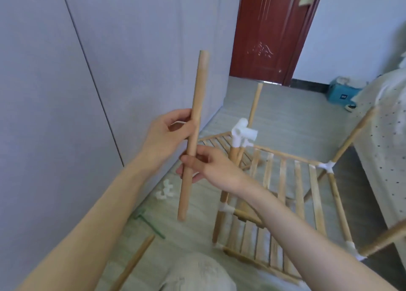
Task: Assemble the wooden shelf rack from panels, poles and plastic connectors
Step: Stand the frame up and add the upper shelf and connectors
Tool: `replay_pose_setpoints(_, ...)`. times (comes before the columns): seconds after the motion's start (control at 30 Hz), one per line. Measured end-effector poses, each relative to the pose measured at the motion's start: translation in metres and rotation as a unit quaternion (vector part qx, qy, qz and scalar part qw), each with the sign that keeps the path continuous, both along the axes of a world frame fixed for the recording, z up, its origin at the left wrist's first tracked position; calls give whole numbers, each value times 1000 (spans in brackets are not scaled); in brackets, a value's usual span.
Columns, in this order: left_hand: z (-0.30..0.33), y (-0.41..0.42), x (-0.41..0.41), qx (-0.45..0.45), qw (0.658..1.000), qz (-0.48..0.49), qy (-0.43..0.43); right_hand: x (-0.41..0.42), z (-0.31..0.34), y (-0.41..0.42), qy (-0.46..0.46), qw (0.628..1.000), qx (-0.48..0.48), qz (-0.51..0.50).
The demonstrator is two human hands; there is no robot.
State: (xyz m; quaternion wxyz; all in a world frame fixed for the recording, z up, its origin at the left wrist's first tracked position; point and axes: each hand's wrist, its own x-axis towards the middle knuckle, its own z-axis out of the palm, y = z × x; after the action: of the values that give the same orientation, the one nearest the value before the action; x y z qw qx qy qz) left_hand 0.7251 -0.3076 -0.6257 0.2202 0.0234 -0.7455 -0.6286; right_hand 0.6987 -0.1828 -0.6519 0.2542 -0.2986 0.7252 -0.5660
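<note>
Now both the left hand (168,134) and right hand (211,167) grip the pole (193,134).

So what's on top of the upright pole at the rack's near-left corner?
A white plastic connector caps that upright pole, its open sockets empty. How deep the pole sits inside cannot be seen. The held pole, gripped by left hand and right hand, is not inserted yet.

Pale matt wooden pole (193,134); glossy white plastic connector (242,134); slatted wood panel (283,180); glossy red-brown door (268,31)
</note>
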Motion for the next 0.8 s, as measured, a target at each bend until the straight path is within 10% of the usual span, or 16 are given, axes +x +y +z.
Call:
replay_pose_setpoints(0.23, 23, 50, -19, 69, 996, -38, 48, -6, 44, 65, 14, 991, -109, -81)
replay_pose_setpoints(0.37, -6, 74, -34, 34, 997, 38, -52, -22, 50, 108, -9, 968, -177, -177)
replay_pose_setpoints(0.53, -49, 89, -37, -71, 972, -131, -182, -42, 33, 149, -36, 930, -206, -301)
replay_pose_setpoints(0.8, -71, 85, -61, -124, 980, 43, -148, -53, 19, 144, -44, 923, -187, -333)
